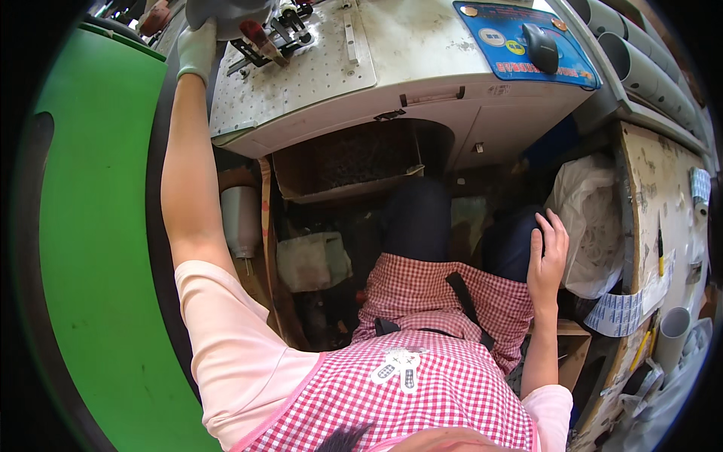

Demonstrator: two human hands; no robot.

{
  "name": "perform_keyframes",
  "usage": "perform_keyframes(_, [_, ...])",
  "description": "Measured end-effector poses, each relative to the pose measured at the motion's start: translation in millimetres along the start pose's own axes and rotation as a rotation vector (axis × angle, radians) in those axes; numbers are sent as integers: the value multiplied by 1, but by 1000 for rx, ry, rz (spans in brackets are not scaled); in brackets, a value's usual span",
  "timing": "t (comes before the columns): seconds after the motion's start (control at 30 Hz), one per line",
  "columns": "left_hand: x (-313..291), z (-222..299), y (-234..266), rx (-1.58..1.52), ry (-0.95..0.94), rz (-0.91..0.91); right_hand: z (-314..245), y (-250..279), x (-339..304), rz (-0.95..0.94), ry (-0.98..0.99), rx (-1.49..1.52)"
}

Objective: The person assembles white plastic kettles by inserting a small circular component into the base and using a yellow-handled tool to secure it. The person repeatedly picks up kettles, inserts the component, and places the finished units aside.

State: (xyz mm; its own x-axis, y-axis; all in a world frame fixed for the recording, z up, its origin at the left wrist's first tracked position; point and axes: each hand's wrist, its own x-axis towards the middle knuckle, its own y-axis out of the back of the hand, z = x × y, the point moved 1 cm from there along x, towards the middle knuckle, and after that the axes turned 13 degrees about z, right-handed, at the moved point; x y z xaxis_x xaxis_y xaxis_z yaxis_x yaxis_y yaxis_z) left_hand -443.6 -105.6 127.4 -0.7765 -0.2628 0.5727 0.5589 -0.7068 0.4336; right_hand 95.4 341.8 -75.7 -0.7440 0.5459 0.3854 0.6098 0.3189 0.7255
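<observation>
My left hand, in a white glove, is stretched far forward to the bench's left corner. It grips a smooth grey rounded piece, cut off by the picture's top edge; the fingertips are partly hidden. Beside that piece a black metal clamp fixture with a red handle is mounted on a perforated metal plate. My bare right hand lies on my right knee with its fingers extended, holding nothing.
On the bench's right, a black computer mouse sits on a blue mat. Grey pipes are stacked at the far right. A green panel stands left of me. Right of my knee hangs a white plastic bag beside a worn side table.
</observation>
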Motion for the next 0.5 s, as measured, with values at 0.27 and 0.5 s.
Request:
perform_keyframes(0.27, [-11, 6, 25, -123, 89, -279, -3, -29, -9, 112, 149, -188])
perform_keyframes(0.5, [-7, 3, 28, 68, 5, -322, -6, -32, -6, 143, 160, -187])
